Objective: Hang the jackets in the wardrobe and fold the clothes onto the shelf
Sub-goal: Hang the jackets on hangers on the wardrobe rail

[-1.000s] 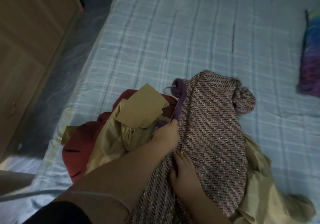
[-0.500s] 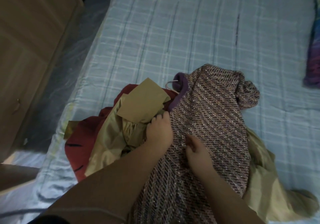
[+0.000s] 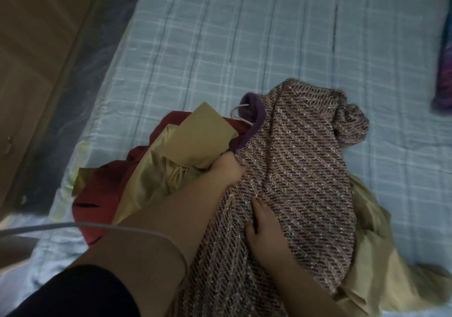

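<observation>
A pile of clothes lies at the near edge of a bed covered in a pale blue checked quilted bedspread [image 3: 244, 47]. On top of the pile is a woven tweed jacket in pink, purple and dark diagonal stripes [image 3: 300, 160], with a purple lining showing at its collar and one sleeve bunched into a knot at its upper right. At the collar a thin pale wire hanger hook [image 3: 238, 111] sticks out from the purple lining. The left hand [image 3: 228, 167] is curled closed around the jacket's left front edge, just below the collar, with the fingers tucked into the fabric. The right hand [image 3: 264, 231] lies on the jacket lower down, fingers bent and pinching a fold of the tweed, though the exact hold is blurred. Under and to the left of the jacket is a shiny golden-tan satin garment [image 3: 156, 182], a flat flap of it standing up beside the left hand, and more of the same golden cloth spreads out from beneath the jacket at the lower right. Beneath that is a dark red garment with black marks [image 3: 97, 199], reaching the bed's left edge. A grey cable [image 3: 73, 225] crosses the left forearm. A wooden wardrobe front [image 3: 36, 59] stands at the left, across a strip of dark floor. A purple and blue patterned cloth [image 3: 444, 77] lies at the far right edge of the bed.
</observation>
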Action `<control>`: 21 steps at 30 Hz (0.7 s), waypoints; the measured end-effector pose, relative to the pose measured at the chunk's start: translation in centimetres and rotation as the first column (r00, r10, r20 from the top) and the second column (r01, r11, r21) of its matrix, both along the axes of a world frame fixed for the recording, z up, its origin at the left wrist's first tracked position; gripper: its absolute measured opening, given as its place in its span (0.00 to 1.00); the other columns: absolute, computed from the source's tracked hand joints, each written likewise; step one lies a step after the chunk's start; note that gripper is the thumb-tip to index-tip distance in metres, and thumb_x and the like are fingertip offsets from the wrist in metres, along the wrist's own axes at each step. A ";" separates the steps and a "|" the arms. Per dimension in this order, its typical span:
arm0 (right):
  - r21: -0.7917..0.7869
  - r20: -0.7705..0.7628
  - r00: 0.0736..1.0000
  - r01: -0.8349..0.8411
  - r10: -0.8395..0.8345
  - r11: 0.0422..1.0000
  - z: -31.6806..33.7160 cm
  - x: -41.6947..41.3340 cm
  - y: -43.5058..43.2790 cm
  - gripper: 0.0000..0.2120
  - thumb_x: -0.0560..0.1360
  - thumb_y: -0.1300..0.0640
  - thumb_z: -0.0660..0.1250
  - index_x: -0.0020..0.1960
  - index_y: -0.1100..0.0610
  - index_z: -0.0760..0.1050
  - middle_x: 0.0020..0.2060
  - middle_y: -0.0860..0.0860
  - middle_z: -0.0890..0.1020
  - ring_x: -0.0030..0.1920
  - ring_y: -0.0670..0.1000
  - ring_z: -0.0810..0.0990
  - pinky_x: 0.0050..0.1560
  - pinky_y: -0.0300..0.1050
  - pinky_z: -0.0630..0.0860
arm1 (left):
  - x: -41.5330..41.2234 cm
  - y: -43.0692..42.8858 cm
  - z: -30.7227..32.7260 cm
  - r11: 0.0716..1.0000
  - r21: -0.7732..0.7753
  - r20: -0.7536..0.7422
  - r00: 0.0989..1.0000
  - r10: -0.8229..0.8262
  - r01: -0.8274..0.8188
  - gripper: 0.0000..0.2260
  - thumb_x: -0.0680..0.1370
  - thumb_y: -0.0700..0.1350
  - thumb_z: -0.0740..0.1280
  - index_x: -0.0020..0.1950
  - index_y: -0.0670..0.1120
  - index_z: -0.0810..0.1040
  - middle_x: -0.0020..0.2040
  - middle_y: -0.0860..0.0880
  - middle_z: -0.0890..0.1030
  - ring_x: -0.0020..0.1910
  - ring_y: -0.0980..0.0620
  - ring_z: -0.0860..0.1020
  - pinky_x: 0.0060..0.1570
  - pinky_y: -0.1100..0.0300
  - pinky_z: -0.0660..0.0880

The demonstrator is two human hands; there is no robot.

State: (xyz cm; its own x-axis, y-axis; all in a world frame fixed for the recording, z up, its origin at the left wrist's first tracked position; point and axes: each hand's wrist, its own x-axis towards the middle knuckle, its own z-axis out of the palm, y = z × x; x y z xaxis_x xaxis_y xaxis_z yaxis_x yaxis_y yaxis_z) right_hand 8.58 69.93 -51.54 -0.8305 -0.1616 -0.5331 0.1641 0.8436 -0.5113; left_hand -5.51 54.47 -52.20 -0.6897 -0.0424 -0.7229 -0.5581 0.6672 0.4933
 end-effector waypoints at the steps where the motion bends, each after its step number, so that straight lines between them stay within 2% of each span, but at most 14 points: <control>1: -0.013 -0.005 1.000 0.014 -0.014 1.000 0.1 0.1 0.1 0.30 0.80 0.53 0.59 0.80 0.53 0.55 0.78 0.49 0.59 0.78 0.49 0.56 0.78 0.45 0.53 | -0.1 0.2 0.3 0.998 0.054 0.012 0.999 0.031 -0.031 0.23 0.79 0.53 0.69 0.65 0.38 0.72 0.58 0.40 0.78 0.53 0.41 0.77 0.52 0.52 0.76; 3: -0.051 -0.015 0.999 0.050 -0.051 0.997 0.6 0.3 0.2 0.31 0.80 0.54 0.61 0.80 0.52 0.55 0.78 0.47 0.60 0.77 0.47 0.57 0.77 0.44 0.54 | 0.2 0.7 1.5 0.985 0.141 0.016 0.995 0.094 -0.095 0.30 0.80 0.55 0.66 0.76 0.40 0.64 0.72 0.40 0.71 0.68 0.40 0.71 0.65 0.54 0.69; 4: -0.078 -0.019 0.997 0.073 -0.074 0.994 1.1 0.3 0.2 0.31 0.79 0.55 0.62 0.80 0.51 0.56 0.77 0.47 0.61 0.77 0.46 0.58 0.77 0.43 0.54 | 0.5 1.1 2.2 0.973 0.185 0.002 0.991 0.137 -0.135 0.31 0.82 0.55 0.64 0.79 0.41 0.59 0.76 0.42 0.66 0.73 0.42 0.66 0.68 0.55 0.65; 6: -0.135 -0.027 0.990 0.131 -0.136 0.982 2.4 0.1 0.2 0.29 0.79 0.57 0.63 0.79 0.51 0.59 0.75 0.46 0.65 0.75 0.45 0.61 0.76 0.40 0.56 | 1.2 1.2 3.6 0.943 0.265 -0.046 0.974 0.222 -0.202 0.31 0.83 0.55 0.62 0.80 0.43 0.55 0.79 0.45 0.61 0.77 0.45 0.61 0.71 0.55 0.60; 8: -0.187 -0.035 0.976 0.206 -0.216 0.961 4.2 -0.5 0.3 0.26 0.80 0.57 0.63 0.77 0.49 0.63 0.73 0.46 0.69 0.72 0.45 0.67 0.74 0.41 0.61 | 2.0 0.8 5.1 0.931 0.300 -0.119 0.960 0.255 -0.210 0.29 0.83 0.56 0.61 0.80 0.46 0.57 0.79 0.47 0.63 0.76 0.47 0.64 0.73 0.54 0.60; 11: -0.248 -0.072 0.954 0.267 -0.292 0.931 7.5 -2.4 0.7 0.25 0.80 0.56 0.63 0.75 0.45 0.64 0.70 0.43 0.71 0.68 0.43 0.70 0.69 0.42 0.67 | 3.8 -0.8 8.2 0.966 0.238 -0.280 0.945 0.170 -0.103 0.25 0.83 0.55 0.61 0.78 0.48 0.62 0.74 0.50 0.70 0.71 0.50 0.69 0.70 0.53 0.65; 13: -0.290 -0.167 0.938 0.247 -0.303 0.925 10.0 -4.3 0.9 0.24 0.80 0.57 0.64 0.73 0.45 0.65 0.69 0.42 0.72 0.66 0.42 0.71 0.68 0.43 0.69 | 5.3 -2.1 10.9 0.983 0.184 -0.389 0.916 0.097 -0.026 0.20 0.83 0.55 0.61 0.73 0.51 0.67 0.66 0.57 0.74 0.65 0.54 0.73 0.62 0.57 0.70; 15: -0.321 -0.293 0.909 0.199 -0.297 0.926 12.8 -6.2 1.0 0.23 0.79 0.58 0.65 0.72 0.46 0.67 0.66 0.41 0.72 0.66 0.45 0.73 0.68 0.49 0.72 | 7.1 -3.5 13.7 0.992 0.127 -0.462 0.885 0.057 0.003 0.16 0.82 0.56 0.61 0.69 0.56 0.69 0.58 0.58 0.78 0.56 0.55 0.77 0.56 0.56 0.74; 17: -0.329 -0.392 0.870 0.171 -0.299 0.929 15.8 -7.9 1.0 0.24 0.78 0.60 0.65 0.72 0.49 0.67 0.65 0.43 0.72 0.66 0.48 0.73 0.69 0.51 0.70 | 9.0 -4.9 16.1 0.998 0.062 -0.509 0.859 0.049 -0.020 0.14 0.81 0.57 0.62 0.67 0.58 0.70 0.47 0.56 0.81 0.44 0.57 0.79 0.47 0.56 0.75; 19: -0.313 -0.472 0.838 0.132 -0.274 0.941 19.1 -9.0 1.0 0.26 0.77 0.62 0.64 0.73 0.52 0.66 0.68 0.47 0.71 0.69 0.49 0.70 0.72 0.48 0.66 | 11.2 -6.2 18.6 0.999 -0.026 -0.555 0.832 0.004 -0.022 0.14 0.81 0.56 0.64 0.66 0.57 0.73 0.36 0.56 0.78 0.32 0.61 0.75 0.37 0.59 0.70; 21: -0.243 -0.549 0.820 0.026 -0.159 0.970 21.9 -9.6 1.1 0.28 0.75 0.63 0.64 0.74 0.53 0.64 0.71 0.50 0.70 0.72 0.50 0.66 0.75 0.51 0.62 | 14.0 -7.2 21.2 0.994 -0.106 -0.614 0.787 -0.069 0.005 0.15 0.80 0.54 0.65 0.67 0.55 0.74 0.38 0.55 0.79 0.34 0.58 0.77 0.37 0.58 0.71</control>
